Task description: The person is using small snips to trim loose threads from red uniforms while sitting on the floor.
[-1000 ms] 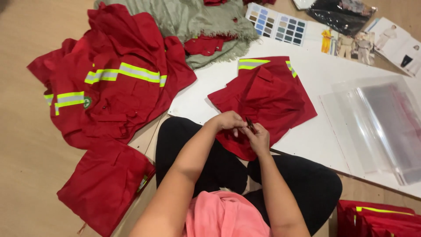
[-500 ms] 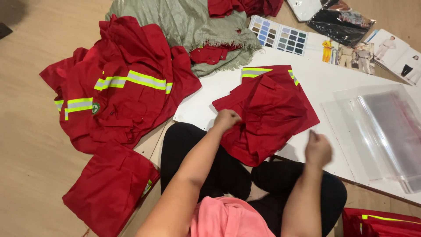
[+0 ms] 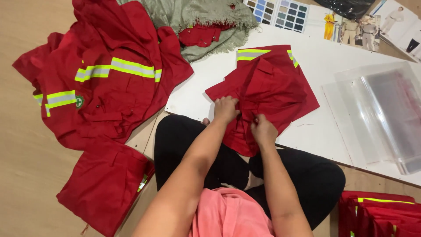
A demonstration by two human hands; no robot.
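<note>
At the far left a heap of red work jackets with yellow-and-silver reflective bands sprawls over the wooden floor, and just below it lies a folded red garment beside the person's black-trousered knee. Above and toward the middle, a grey-green fringed cloth lies bunched, with a small red piece of fabric on it. The white board slants across the middle of the view, and on its near edge rests the red garment being handled, reflective strips showing at its top edge and its lower corner hanging over the board onto the person's lap. The left hand is closed on a fold at the garment's left-centre, fingers curled into the cloth. Just beside it, the right hand pinches the fabric near the lower middle, fingers bent and gripping a gathered ridge. Farther right, a colour swatch card and printed sheets showing uniformed figures lie at the board's top, a stack of clear plastic bags covers its right end, and folded red garments sit at the bottom right corner.
</note>
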